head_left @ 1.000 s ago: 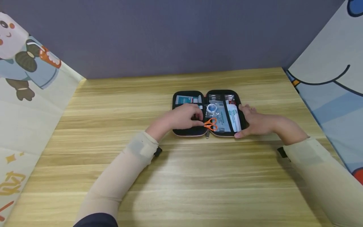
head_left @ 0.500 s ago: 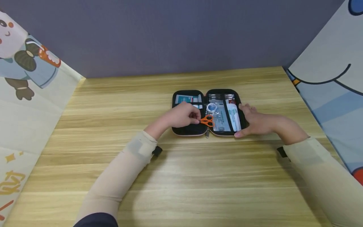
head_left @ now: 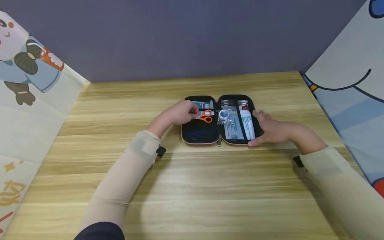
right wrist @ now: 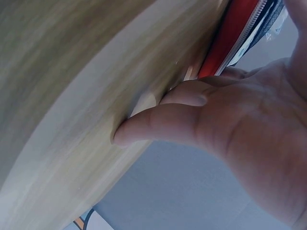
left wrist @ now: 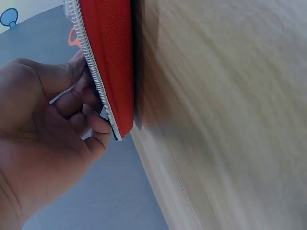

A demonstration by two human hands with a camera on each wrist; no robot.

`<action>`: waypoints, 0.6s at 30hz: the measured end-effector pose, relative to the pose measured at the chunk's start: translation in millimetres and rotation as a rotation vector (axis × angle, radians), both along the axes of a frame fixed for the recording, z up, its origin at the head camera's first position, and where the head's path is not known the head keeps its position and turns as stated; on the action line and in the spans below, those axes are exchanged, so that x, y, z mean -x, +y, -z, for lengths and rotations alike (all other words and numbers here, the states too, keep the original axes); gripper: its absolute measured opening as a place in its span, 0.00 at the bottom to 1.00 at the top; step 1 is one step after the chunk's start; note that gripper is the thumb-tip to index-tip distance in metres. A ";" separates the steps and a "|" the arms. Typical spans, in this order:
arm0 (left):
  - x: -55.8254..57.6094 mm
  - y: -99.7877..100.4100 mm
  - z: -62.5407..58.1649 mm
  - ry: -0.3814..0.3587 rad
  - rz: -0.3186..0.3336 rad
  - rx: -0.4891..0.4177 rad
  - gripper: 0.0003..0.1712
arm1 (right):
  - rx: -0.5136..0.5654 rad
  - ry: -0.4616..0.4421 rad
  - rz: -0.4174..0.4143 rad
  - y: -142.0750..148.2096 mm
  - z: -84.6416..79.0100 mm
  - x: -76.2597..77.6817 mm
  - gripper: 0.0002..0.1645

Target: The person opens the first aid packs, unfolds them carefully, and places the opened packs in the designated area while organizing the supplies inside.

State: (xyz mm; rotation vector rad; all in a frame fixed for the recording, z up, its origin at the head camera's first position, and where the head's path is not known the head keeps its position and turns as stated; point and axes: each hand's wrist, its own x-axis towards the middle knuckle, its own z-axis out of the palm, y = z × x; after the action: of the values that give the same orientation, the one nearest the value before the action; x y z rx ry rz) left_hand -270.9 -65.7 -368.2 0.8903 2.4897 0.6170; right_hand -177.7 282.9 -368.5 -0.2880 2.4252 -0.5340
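Observation:
A small first-aid case (head_left: 192,137), black inside, lies spread open on the table; its red outer shell (left wrist: 114,57) and zip show in the left wrist view. Over the left half, my left hand (head_left: 180,113) pinches a pair of scissors (head_left: 206,116) by the blade end, orange handles pointing right. One orange handle (left wrist: 73,38) peeks past the zip in the left wrist view. At the case's right edge rests my right hand (head_left: 272,130), fingers extended, thumb by the front corner. A roll of tape (head_left: 224,114) in clear wrap sits near the hinge.
Flat packets (head_left: 235,128) and a white wrapped roll (head_left: 247,123) are strapped into the right half. A teal packet (head_left: 198,104) is tucked in the left half's back. The wooden table (head_left: 210,186) meets a dark back wall (head_left: 192,40).
My left hand has carried the scissors left and back, from near the hinge to over the left half's strap. The right hand has stayed at the case's edge.

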 end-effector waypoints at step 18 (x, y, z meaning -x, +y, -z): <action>-9.9 8.7 -6.8 0.008 0.124 0.180 0.10 | 0.001 -0.002 0.003 0.9 0.1 0.1 0.87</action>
State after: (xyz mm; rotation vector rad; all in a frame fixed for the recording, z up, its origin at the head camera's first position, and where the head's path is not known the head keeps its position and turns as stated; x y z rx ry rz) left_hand -261.0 -57.0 -361.4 0.9699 2.4288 0.3433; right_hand -177.8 283.8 -368.6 -0.2851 2.4239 -0.5370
